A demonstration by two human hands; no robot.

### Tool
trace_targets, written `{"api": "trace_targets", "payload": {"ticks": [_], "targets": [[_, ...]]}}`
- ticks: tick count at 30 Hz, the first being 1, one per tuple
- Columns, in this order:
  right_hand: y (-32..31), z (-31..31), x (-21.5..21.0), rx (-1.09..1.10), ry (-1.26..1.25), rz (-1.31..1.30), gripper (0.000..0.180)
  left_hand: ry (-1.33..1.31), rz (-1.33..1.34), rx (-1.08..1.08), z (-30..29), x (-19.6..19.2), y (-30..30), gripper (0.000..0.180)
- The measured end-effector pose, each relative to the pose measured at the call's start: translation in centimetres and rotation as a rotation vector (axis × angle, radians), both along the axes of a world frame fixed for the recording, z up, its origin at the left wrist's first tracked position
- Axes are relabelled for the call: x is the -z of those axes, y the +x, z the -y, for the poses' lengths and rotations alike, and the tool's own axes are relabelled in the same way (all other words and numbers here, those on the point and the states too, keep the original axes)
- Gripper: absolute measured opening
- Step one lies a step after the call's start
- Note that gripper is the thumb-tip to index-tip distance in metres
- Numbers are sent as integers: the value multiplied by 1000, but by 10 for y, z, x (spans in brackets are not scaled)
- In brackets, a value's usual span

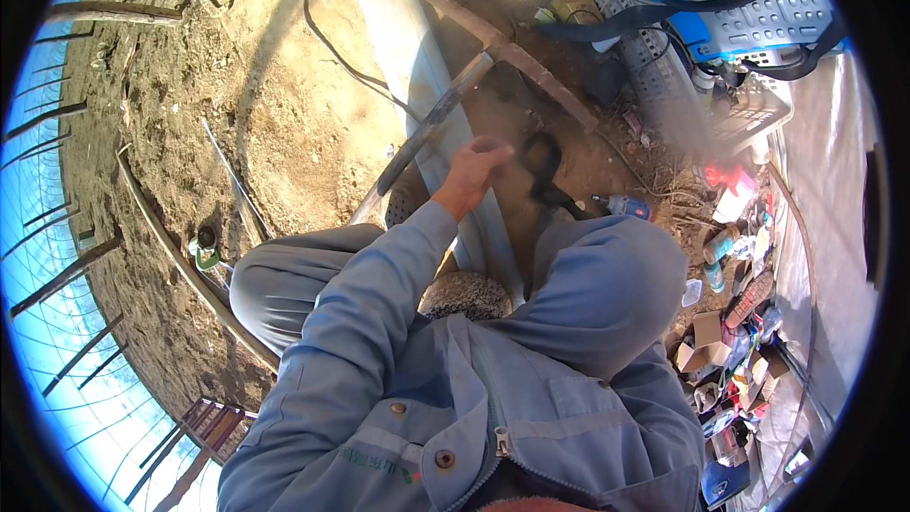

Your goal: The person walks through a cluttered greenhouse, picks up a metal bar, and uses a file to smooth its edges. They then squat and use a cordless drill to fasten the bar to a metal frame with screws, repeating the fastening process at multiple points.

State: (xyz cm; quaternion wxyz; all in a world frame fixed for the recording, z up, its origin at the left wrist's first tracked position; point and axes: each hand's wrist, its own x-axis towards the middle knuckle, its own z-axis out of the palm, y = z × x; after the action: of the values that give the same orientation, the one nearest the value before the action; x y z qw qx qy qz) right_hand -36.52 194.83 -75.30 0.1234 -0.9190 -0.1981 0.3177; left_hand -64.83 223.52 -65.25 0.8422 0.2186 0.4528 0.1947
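My left hand (476,171) reaches over a long pale metal beam (393,28), its fingers curled together and a little blurred. Whatever they may hold is too small or hidden to make out. Just right of the fingertips is a black looped thing (542,163), smeared, its kind unclear; its tail runs toward my right knee. Beyond the hand lies a pickaxe-like tool, its worn handle (431,123) crossing the beam and its rusty brown head (545,76) resting over the dirt. My right hand does not show. Between my legs is a rough speckled stone-like lump (464,296).
Blue-and-grey perforated plastic pieces (730,24) with black straps stand at the far right, by a pale crate (758,114). A blue bottle-like item (626,208) lies past my right knee. Boxes and litter (735,360) line the right. A curved pole (175,242) lies left.
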Motion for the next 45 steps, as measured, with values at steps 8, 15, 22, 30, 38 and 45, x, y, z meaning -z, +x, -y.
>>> {"api": "trace_targets", "payload": {"ticks": [8, 15, 22, 30, 38, 45], "targets": [[13, 33, -72, 44, 284, -19, 40, -42, 271, -132, -5, -68, 1, 14], [47, -8, -263, 2, 737, -240, 40, 205, 480, -11, -9, -174, 27, 12], [-2, -108, -438, -311, 818, -276, 37, 582, 653, -67, -1, -286, 19, 16], [-58, -121, -477, -573, 1068, -213, 43, 701, 762, -143, 12, -327, -8, 18], [-90, -110, -482, -503, 980, -246, 43, 634, 797, -10, 6, -330, -25, 19], [-93, -112, -482, -565, 1038, -210, 41, 985, 588, 71, -3, -353, -43, 16]]}}
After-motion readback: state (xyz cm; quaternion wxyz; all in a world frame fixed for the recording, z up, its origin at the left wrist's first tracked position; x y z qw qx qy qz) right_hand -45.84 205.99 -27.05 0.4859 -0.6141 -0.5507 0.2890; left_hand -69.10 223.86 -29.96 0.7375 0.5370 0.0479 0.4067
